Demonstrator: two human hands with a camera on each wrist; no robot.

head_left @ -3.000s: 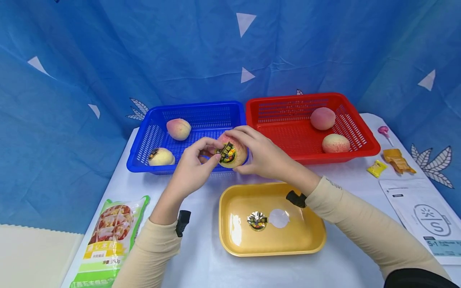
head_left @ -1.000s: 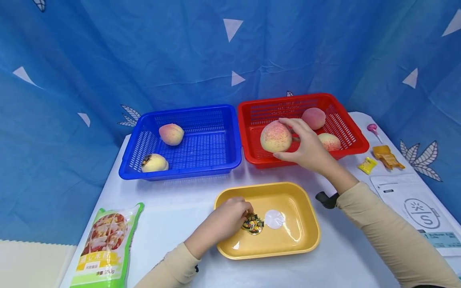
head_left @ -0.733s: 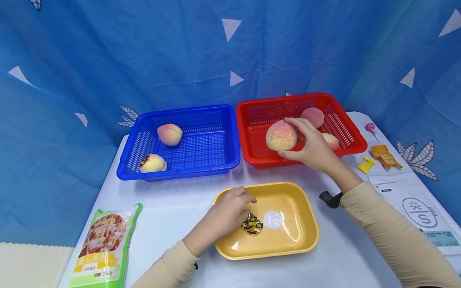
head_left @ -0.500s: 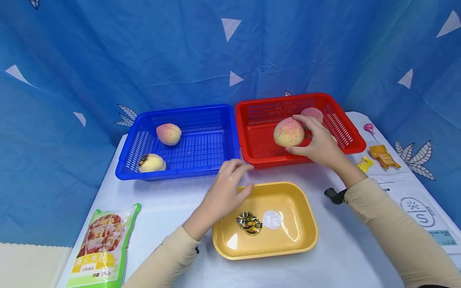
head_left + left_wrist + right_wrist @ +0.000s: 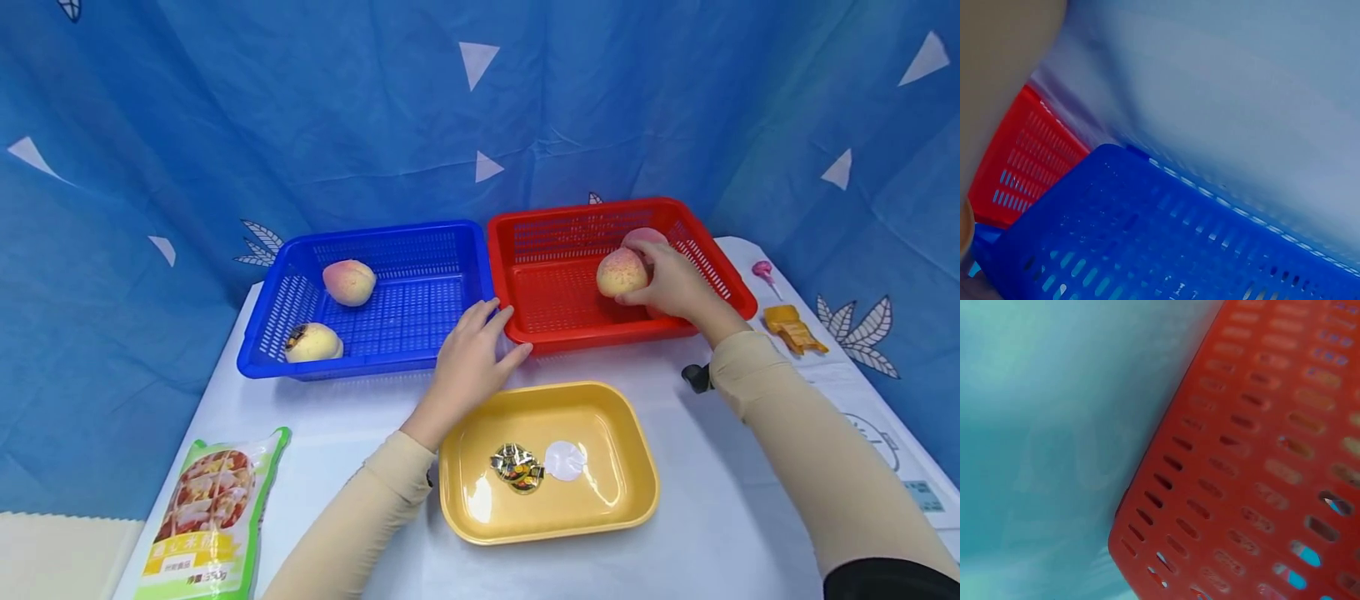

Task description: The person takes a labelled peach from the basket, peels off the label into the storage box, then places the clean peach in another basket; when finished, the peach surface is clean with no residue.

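My right hand (image 5: pixel 670 279) holds a yellow-pink peach (image 5: pixel 621 273) down inside the red basket (image 5: pixel 555 340). Beside it a pink peach (image 5: pixel 647 236) is partly covered by the fingers, and another peach there is almost wholly hidden. My left hand (image 5: pixel 467 358) holds nothing; its spread fingers reach to where the blue basket (image 5: pixel 375 364) meets the red one, and whether they touch the rims I cannot tell. In the blue basket lie a pink-tipped peach (image 5: pixel 349 282) and a pale peach (image 5: pixel 313 342) with a dark sticker. The wrist views show mainly basket walls.
A yellow tray (image 5: pixel 547 521) in front holds overlapping black-and-gold stickers (image 5: pixel 517 468) and a white round piece (image 5: pixel 565 461). A green food bag (image 5: pixel 210 517) lies left. At right are a pink lollipop (image 5: pixel 763 271) and an orange-brown packet (image 5: pixel 793 328).
Three seconds ago both hands held the stickered peach over the blue basket. My left hand has since put a sticker in the tray and risen away; my right has carried the peach into the red basket.
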